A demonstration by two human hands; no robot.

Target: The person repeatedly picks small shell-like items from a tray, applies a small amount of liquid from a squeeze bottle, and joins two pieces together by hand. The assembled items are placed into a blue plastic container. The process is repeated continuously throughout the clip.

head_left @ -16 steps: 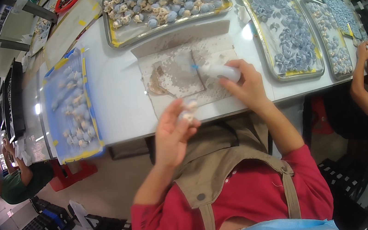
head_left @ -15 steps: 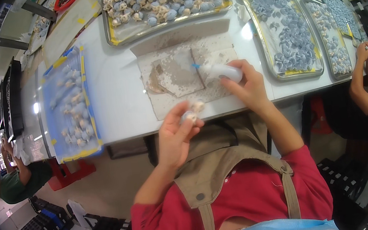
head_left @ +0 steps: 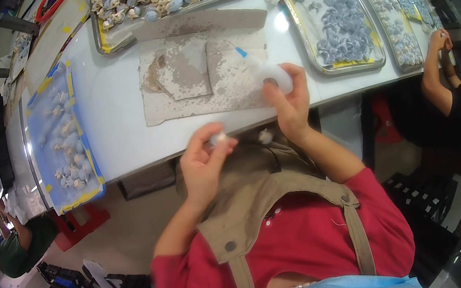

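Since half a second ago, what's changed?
A small figure, apparently released by the left hand, now shows apart from it, over the apron; that hand still holds a small piece. The right hand has tilted the bottle, nozzle farther forward, keeping its grip. Cardboard and trays look undisturbed.

the bottle [head_left: 280,75] is white with a blue tip [head_left: 241,51], the cardboard [head_left: 234,82] blotched grey, the apron [head_left: 283,188] khaki.

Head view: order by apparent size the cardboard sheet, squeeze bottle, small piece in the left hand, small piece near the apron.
Cardboard sheet
Squeeze bottle
Unsure, smallest two: held piece, partly hidden by the left hand; loose piece.
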